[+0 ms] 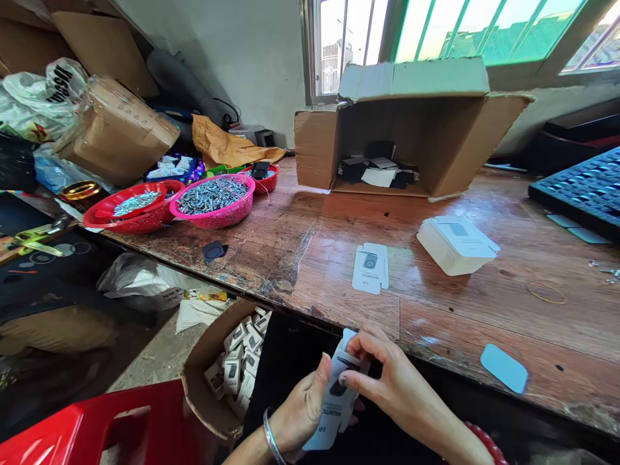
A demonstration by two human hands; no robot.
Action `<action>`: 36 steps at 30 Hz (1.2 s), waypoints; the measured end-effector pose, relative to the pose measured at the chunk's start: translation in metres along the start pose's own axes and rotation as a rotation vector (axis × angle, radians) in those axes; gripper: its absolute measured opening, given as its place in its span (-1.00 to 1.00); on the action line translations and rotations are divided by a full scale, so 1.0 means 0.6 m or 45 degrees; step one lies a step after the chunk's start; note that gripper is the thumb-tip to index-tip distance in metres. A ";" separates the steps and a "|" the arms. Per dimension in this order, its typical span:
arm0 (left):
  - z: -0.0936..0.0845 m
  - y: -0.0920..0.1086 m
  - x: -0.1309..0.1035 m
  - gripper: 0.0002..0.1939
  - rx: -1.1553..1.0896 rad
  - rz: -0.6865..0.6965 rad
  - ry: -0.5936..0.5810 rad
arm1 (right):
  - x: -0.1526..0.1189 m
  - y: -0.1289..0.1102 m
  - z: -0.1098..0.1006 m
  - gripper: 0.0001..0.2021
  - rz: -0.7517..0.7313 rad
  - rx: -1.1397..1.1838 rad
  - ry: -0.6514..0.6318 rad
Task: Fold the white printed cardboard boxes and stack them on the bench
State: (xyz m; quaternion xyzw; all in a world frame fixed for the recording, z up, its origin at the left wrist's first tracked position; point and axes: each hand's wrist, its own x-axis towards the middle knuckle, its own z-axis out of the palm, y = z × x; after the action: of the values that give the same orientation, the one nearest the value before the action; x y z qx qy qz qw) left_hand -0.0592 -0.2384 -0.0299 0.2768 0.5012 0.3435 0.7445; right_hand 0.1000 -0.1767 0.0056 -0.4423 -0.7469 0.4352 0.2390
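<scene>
Below the table's front edge, my left hand point(304, 407) holds a white printed card box point(334, 403) from the left, thumb along its side. My right hand point(380, 371) grips the upper part of the same box with thumb and fingers, near a dark slot. The box looks partly flat, with flaps at its side and top. On the table point(339, 258) lies one flat printed card point(371, 267), and to its right a stack of such cards point(456, 244). The undersides of both hands' fingers are partly hidden.
An open carton point(314, 152) holding black and white pieces stands at the back. Left are a pink basket point(216, 201) of metal parts and red baskets point(128, 226). Below sits a carton of small white boxes point(235, 368), beside a red stool point(92, 426). A blue-white card point(504, 368) lies right.
</scene>
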 end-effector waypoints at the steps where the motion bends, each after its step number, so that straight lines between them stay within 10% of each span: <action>1: 0.000 -0.002 0.000 -0.14 -0.005 -0.019 0.014 | -0.001 0.000 -0.001 -0.85 0.002 0.003 -0.043; 14: -0.033 0.026 -0.010 -0.34 0.216 0.408 -0.317 | -0.015 -0.011 0.004 -0.73 -0.090 -0.086 -0.226; 23: -0.060 -0.023 0.025 -0.41 -0.045 0.302 0.151 | -0.014 0.037 0.074 -0.69 -0.032 0.034 0.461; 28: -0.064 -0.018 0.019 -0.51 -0.192 0.398 0.244 | -0.027 0.057 0.097 -0.78 0.179 0.408 -0.044; 36: -0.062 -0.030 0.024 -0.34 -0.161 0.459 0.303 | -0.043 0.079 0.133 -0.63 0.100 0.210 0.251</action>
State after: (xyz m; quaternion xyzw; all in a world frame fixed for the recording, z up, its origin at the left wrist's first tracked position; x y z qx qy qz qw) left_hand -0.0861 -0.2353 -0.0646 0.2721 0.5054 0.5320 0.6226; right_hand 0.0746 -0.2232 -0.0750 -0.4905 -0.6636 0.4587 0.3296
